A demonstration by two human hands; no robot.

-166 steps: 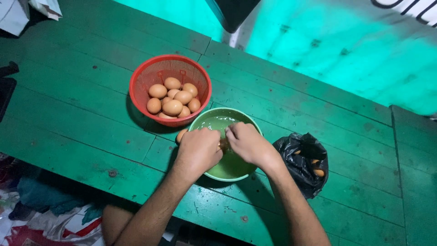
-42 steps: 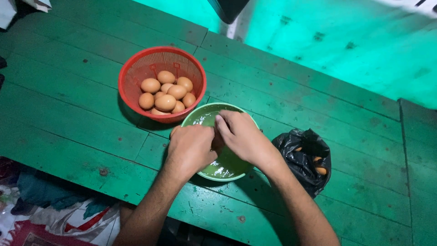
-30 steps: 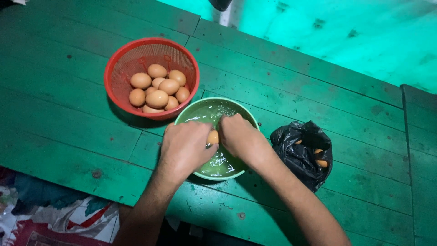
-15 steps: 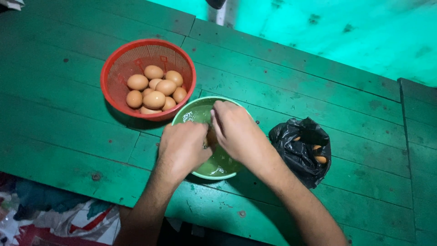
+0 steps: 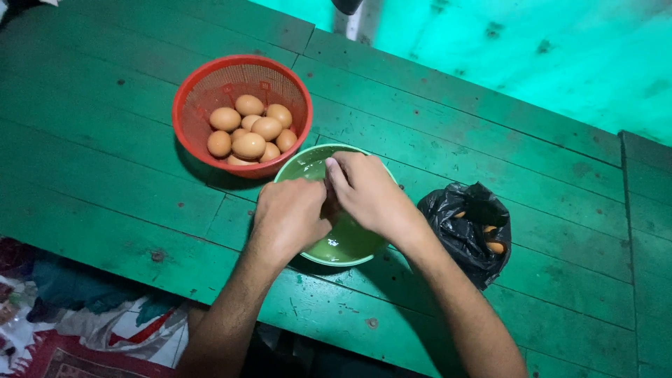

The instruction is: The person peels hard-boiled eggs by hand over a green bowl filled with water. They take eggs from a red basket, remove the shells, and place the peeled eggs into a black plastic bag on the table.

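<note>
Left hand (image 5: 288, 218) and right hand (image 5: 369, 192): grip closed together on an egg, mostly hidden now, over the green bowl (image 5: 301, 164) at table centre. Red basket (image 5: 203, 87) unchanged at 10 o'clock; black bag (image 5: 465, 227) at 3 o'clock.

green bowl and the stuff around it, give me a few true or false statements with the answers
1. Both hands, the left hand and the right hand, meet over the green bowl. True.
2. The red basket is empty. False: it holds brown eggs.
3. The black bag lies to the right of the bowl on the green table. True.
4. The bowl sits inside the red basket. False: it stands on the table beside the basket.
5. The black bag is tied shut. False: it gapes open, with orange-brown pieces showing inside.
</note>
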